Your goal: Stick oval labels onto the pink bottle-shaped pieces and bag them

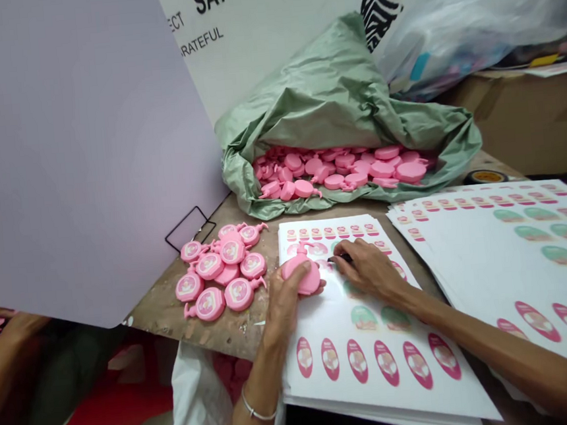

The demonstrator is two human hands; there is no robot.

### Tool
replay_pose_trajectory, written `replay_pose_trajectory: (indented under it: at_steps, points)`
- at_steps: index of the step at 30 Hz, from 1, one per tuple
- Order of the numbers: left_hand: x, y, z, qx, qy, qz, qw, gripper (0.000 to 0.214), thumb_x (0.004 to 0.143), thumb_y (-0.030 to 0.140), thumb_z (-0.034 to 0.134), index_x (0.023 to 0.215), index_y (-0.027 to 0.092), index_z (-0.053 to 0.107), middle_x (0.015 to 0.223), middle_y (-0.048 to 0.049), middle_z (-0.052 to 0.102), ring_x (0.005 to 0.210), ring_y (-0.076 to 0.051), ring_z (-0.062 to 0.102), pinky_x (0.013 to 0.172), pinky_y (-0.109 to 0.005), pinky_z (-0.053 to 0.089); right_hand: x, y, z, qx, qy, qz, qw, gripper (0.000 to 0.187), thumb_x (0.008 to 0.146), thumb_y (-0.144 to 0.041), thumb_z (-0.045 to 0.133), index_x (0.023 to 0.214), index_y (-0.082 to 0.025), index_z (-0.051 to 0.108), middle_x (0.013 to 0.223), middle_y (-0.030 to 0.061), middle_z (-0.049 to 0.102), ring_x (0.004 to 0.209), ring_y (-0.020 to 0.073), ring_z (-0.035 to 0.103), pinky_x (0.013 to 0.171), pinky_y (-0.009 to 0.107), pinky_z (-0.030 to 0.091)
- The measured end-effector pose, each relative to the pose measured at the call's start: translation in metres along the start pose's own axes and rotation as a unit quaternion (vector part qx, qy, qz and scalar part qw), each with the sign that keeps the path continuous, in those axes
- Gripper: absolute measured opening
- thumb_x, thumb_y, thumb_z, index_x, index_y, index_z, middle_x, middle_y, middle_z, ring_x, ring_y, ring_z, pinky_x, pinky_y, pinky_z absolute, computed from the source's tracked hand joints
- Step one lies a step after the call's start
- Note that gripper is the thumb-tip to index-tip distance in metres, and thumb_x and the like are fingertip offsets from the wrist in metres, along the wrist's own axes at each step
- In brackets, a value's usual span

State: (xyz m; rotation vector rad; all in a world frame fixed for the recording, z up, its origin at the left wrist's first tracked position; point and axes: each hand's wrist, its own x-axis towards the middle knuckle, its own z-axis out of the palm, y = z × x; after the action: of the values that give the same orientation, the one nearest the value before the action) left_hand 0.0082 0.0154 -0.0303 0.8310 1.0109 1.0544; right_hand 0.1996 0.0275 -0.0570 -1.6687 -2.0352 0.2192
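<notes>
My left hand grips a plain pink pump-bottle piece, its nozzle pointing away from me, above a stack of sticker sheets. My right hand is closed on a small black pointed tool, with its tip at the stickers on the top sheet. The tool's kind is too small to make out. Oval pink stickers line the near end of that sheet, and green ones lie higher up. Left of my hands is a pile of pink pump-bottle pieces, most bearing round stickers.
Behind lies a green sack, open toward me and full of pink pieces. More sticker sheets are on the right, near a tape roll. A pale panel stands left; another person's arm shows beside it.
</notes>
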Motion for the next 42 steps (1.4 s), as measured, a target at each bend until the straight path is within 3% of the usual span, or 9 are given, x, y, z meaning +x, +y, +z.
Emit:
replay_pose_trajectory:
  at_steps: [7, 14, 22, 27, 31, 37, 42]
  points:
    - [0.011, -0.029, 0.001, 0.002, 0.023, 0.016, 1.000, 0.048, 0.072, 0.046, 0.074, 0.103, 0.011, 0.062, 0.091, -0.0104, 0.067, 0.075, -0.024, 0.071, 0.065, -0.033, 0.060, -0.004, 0.002, 0.011, -0.071, 0.052, -0.032, 0.996, 0.018, 0.091, -0.028, 0.045, 0.087, -0.018, 0.059, 0.080, 0.0071, 0.066, 0.078, 0.0218, 0.051, 0.072, 0.034, 0.033]
    - [0.012, -0.026, 0.001, -0.003, 0.029, -0.001, 1.000, 0.050, 0.077, 0.050, 0.069, 0.107, 0.011, 0.061, 0.102, -0.0149, 0.066, 0.075, -0.024, 0.072, 0.064, -0.034, 0.061, -0.002, 0.008, 0.015, -0.002, 0.052, -0.015, 0.999, 0.012, 0.087, -0.027, 0.051, 0.080, -0.020, 0.058, 0.073, 0.0044, 0.064, 0.074, 0.0201, 0.052, 0.070, 0.032, 0.033]
    - [0.011, -0.025, 0.001, -0.004, 0.027, -0.007, 1.000, 0.048, 0.078, 0.051, 0.067, 0.106, 0.011, 0.060, 0.104, -0.0147, 0.065, 0.075, -0.024, 0.072, 0.061, -0.033, 0.061, -0.001, 0.006, 0.011, 0.006, 0.042, -0.004, 0.999, 0.012, 0.084, -0.027, 0.051, 0.077, -0.020, 0.057, 0.070, 0.0036, 0.063, 0.073, 0.0204, 0.052, 0.071, 0.033, 0.035]
    - [0.011, -0.026, 0.002, 0.004, 0.022, 0.008, 1.000, 0.048, 0.078, 0.052, 0.066, 0.105, 0.012, 0.060, 0.105, -0.0137, 0.065, 0.069, -0.020, 0.071, 0.060, -0.031, 0.061, 0.004, 0.005, 0.014, 0.017, 0.035, 0.027, 0.999, 0.015, 0.079, -0.037, 0.058, 0.075, -0.022, 0.056, 0.071, 0.0033, 0.063, 0.070, 0.0208, 0.054, 0.069, 0.034, 0.037]
    - [0.012, -0.027, 0.001, 0.004, 0.036, 0.010, 0.999, 0.048, 0.078, 0.052, 0.067, 0.104, 0.012, 0.060, 0.097, -0.0117, 0.066, 0.066, -0.018, 0.070, 0.060, -0.031, 0.061, 0.006, 0.003, 0.016, 0.112, 0.046, 0.080, 0.989, 0.023, 0.074, -0.043, 0.064, 0.072, -0.023, 0.053, 0.070, 0.0031, 0.061, 0.067, 0.0206, 0.055, 0.066, 0.034, 0.040]
    - [0.007, -0.023, 0.002, -0.024, 0.047, 0.039, 0.998, 0.048, 0.079, 0.055, 0.064, 0.100, 0.012, 0.062, 0.095, -0.0111, 0.067, 0.076, -0.019, 0.070, 0.066, -0.029, 0.060, 0.007, -0.007, -0.008, 0.257, 0.048, 0.115, 0.958, 0.036, 0.078, -0.056, 0.060, 0.073, -0.021, 0.052, 0.065, -0.0008, 0.057, 0.059, 0.0139, 0.052, 0.055, 0.027, 0.040]
    - [-0.002, -0.015, 0.009, -0.102, 0.026, -0.006, 0.994, 0.060, 0.085, 0.064, 0.048, 0.109, 0.011, 0.063, 0.095, -0.0142, 0.071, 0.081, -0.026, 0.071, 0.067, -0.035, 0.060, -0.001, -0.029, -0.032, 0.316, 0.027, 0.125, 0.940, 0.039, 0.078, -0.057, 0.062, 0.091, -0.021, 0.069, 0.064, -0.0015, 0.060, 0.055, 0.0122, 0.050, 0.050, 0.026, 0.037]
